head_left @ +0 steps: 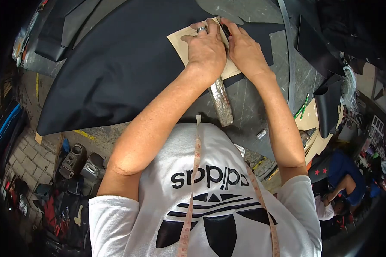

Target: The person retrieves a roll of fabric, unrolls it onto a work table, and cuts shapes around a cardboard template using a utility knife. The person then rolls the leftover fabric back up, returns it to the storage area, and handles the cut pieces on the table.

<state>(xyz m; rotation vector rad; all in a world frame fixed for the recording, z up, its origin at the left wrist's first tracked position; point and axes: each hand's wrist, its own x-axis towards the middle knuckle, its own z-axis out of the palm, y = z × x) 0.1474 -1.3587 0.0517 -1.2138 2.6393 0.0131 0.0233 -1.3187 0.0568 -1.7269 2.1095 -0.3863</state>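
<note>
A tan card template [181, 42] lies on a large sheet of black material [120, 64] on the dark table. My left hand [206, 51] presses down on the template with its fingers spread, a ring on one of them. Under that hand, a worn metal bar [221, 103] sticks out toward me. My right hand [245, 50] is right beside it at the template's far right edge, its fingers closed around a dark, slim tool that is mostly hidden.
Green pens [302, 107] and a small white piece [261, 134] lie on the table at the right. A rolled black piece [328, 109] rests by brown card. Speakers [75, 160] stand on the floor at left. Another person [345, 188] is at lower right.
</note>
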